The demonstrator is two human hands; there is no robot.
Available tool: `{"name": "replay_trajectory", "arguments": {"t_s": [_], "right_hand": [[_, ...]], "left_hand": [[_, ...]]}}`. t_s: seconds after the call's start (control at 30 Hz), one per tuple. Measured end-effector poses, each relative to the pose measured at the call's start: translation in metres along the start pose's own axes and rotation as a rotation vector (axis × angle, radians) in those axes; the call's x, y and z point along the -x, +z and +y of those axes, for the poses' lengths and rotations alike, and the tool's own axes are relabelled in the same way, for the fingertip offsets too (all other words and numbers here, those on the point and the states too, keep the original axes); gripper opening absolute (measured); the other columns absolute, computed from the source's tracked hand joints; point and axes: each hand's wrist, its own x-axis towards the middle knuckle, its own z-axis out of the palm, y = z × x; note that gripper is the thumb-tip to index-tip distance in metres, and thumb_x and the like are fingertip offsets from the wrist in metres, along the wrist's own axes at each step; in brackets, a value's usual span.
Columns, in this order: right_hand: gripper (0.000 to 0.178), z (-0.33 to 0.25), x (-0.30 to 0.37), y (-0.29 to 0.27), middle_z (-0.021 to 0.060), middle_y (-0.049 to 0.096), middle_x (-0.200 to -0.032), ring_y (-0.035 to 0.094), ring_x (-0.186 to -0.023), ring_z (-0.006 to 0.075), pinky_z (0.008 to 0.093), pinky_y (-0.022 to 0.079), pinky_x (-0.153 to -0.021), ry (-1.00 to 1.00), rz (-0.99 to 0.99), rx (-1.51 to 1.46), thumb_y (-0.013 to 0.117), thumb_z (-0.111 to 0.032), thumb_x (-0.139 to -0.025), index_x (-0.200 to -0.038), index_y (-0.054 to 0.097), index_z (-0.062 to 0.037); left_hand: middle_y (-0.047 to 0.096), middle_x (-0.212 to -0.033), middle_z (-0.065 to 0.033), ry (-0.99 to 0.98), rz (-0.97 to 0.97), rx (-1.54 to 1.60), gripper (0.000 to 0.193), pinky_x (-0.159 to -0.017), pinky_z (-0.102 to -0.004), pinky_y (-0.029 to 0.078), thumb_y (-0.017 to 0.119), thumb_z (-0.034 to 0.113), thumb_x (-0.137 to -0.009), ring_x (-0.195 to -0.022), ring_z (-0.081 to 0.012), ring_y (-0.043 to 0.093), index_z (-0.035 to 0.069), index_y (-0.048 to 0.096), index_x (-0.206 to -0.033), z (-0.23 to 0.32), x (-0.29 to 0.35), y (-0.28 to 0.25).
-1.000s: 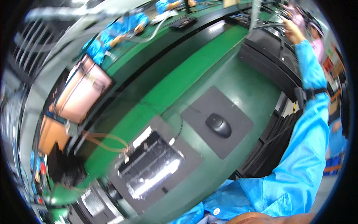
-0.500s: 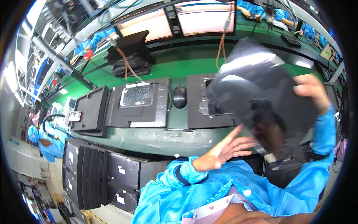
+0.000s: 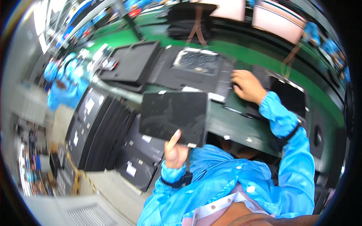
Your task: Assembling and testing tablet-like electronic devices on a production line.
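In the head view, our left hand (image 3: 176, 153) grasps a dark flat panel (image 3: 171, 115) near its lower edge, at the centre of the frame. Our right hand (image 3: 249, 86), upper right of centre, is beside a grey pad (image 3: 164, 69); we cannot tell whether it grips anything. We judge the panel lifted and not set down; a patterned plate (image 3: 197, 62) lies on the pad.
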Motion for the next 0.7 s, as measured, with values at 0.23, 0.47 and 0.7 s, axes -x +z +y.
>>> {"name": "replay_trajectory", "arguments": {"t_s": [0.23, 0.47, 0.7], "right_hand": [[0.027, -0.003, 0.009, 0.007, 0.0144, 0.059, -0.12, 0.05, -0.131, 0.0329, 0.0547, 0.03, -0.12, 0.001, -0.097, 0.214, 0.071, -0.005, -0.081, -0.107, 0.063, -0.0036], [0.026, -0.061, -0.005, -0.036, 0.0157, 0.069, -0.101, 0.066, -0.092, 0.0333, 0.0428, 0.051, -0.093, 0.093, 0.163, -0.265, 0.071, -0.007, -0.09, -0.114, 0.064, -0.0031], [0.017, -0.12, 0.004, -0.042, 0.0116, 0.071, -0.093, 0.066, -0.084, 0.0317, 0.0404, 0.05, -0.074, 0.131, 0.297, -0.399, 0.072, -0.015, -0.09, -0.104, 0.071, -0.0051]], "left_hand": [[0.067, -0.126, -0.0103, 0.047, -0.094, 0.08, 0.032, -0.106, -0.0454, 0.047, 0.065, 0.008, -0.096, -0.116, -0.0269, 0.064, 0.003, 0.062, -0.127, -0.01, -0.037, 0.006], [0.067, -0.127, -0.0139, -0.042, -0.081, 0.169, 0.031, -0.111, -0.0469, 0.043, 0.063, 0.013, -0.097, -0.123, -0.0304, 0.06, 0.0, 0.062, -0.125, -0.01, -0.054, 0.011], [0.066, -0.131, -0.0136, -0.036, -0.145, 0.261, 0.031, -0.11, -0.0471, 0.046, 0.058, 0.008, -0.099, -0.124, -0.0285, 0.061, 0.001, 0.061, -0.129, -0.027, -0.068, 0.007]]}}
